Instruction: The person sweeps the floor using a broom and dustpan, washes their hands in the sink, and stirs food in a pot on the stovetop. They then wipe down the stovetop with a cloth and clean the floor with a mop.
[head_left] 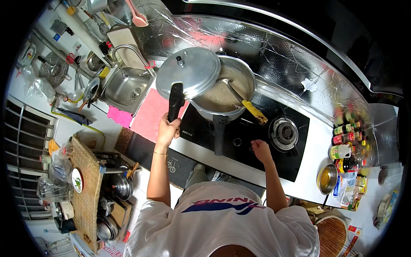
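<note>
My left hand (168, 130) grips the black handle of a pressure cooker lid (192, 70). The shiny lid is tilted over the left side of the open pressure cooker (216, 115). Inside the pot is pale, thick liquid (218, 92). A ladle (233, 92) with a yellow-wrapped handle rests in it, the handle lying across the rim. My right hand (261, 151) is at the front of the black gas stove (274, 115), to the right of a round knob (237, 141). Its fingers are curled, and what they may hold is hidden.
A steel sink (122, 92) with a faucet lies to the left, beside a pink cloth (149, 115). The right burner (285, 133) has nothing on it. Condiment bottles (346, 137) and a metal bowl (327, 180) stand at right. A cluttered table (87, 192) is behind on the left.
</note>
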`<action>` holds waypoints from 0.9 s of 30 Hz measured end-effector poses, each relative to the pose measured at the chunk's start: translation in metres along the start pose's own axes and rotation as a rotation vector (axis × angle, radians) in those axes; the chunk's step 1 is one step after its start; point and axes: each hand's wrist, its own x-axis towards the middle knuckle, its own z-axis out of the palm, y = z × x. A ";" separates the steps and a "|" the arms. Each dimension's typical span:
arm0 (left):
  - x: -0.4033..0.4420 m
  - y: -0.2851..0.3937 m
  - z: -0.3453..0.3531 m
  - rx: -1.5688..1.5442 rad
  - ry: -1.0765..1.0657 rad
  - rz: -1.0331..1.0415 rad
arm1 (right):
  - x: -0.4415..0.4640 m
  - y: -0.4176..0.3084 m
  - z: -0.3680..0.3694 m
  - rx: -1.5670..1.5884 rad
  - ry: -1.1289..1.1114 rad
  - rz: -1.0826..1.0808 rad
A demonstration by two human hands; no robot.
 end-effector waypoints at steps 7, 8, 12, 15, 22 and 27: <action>0.001 -0.001 -0.001 0.009 -0.005 0.010 | -0.003 -0.011 -0.005 -0.032 -0.026 -0.009; 0.000 -0.001 -0.001 0.010 -0.005 0.010 | -0.003 -0.012 -0.005 -0.023 -0.023 -0.003; -0.001 0.001 0.001 0.018 0.003 0.005 | -0.002 -0.011 -0.006 -0.024 -0.059 0.026; 0.000 0.000 0.000 0.024 0.002 0.003 | -0.001 -0.005 -0.003 -0.034 -0.035 -0.016; 0.000 -0.001 0.000 0.022 0.004 0.014 | -0.004 -0.007 -0.005 -0.037 -0.075 0.030; -0.001 0.000 0.001 0.029 0.009 0.020 | -0.005 -0.006 -0.004 -0.046 -0.081 0.041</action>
